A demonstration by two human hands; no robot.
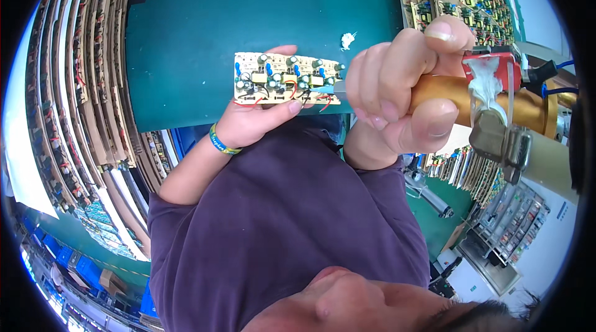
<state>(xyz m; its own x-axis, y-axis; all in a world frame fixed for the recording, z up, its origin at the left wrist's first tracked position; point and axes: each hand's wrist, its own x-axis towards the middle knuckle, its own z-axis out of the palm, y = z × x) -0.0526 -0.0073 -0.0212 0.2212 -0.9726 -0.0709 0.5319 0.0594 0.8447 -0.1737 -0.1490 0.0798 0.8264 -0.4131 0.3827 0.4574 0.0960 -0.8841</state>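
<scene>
One board point(287, 79), pinched at its edges by the left hand point(251, 126) — right hand point(392, 83) wrapped round gold tube point(452, 92) — could have wires point(326, 104) snagged should an unsteady grip let the tip point(339, 87) drift.

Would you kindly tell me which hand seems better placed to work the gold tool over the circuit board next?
Probably the right hand: it grips the gold tool, whose tip points toward the circuit board, while the left hand holds that board.
</scene>
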